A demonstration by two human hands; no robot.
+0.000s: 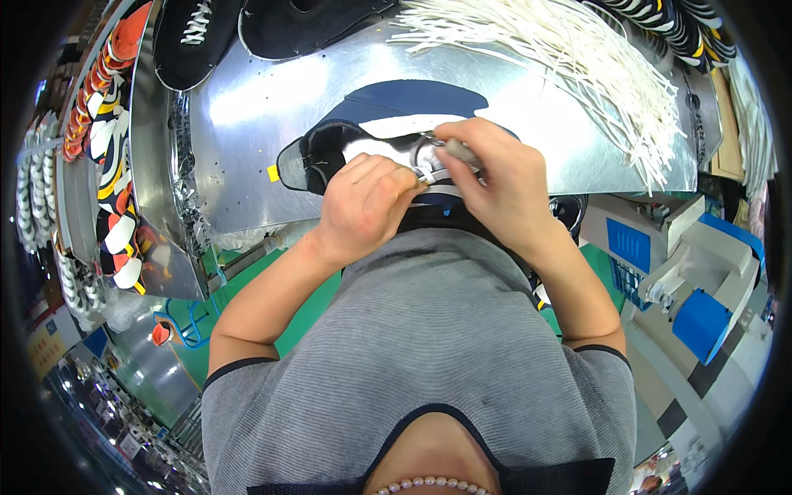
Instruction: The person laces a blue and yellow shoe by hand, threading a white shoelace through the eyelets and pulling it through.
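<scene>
A navy, black and white shoe upper [404, 97] lies on the shiny metal tabletop in front of me, its black-lined heel end [301, 163] to the left with a small yellow tab. My left hand [367, 198] is closed over the near side of its opening, thumb and fingertips pinched at a white lace end [426, 176]. My right hand [503, 177] grips a short tool with a greyish handle [464, 153]. A thin metal part of it shows by the fingertips, over the white part of the upper. The fingers hide the tool's tip.
A large bundle of white laces [569, 58] spreads across the back right of the table. Two black shoe pieces [194, 41] lie at the back left, one laced. Stacked colourful uppers [115, 165] line the left rack. A grey and blue machine [693, 280] stands at my right.
</scene>
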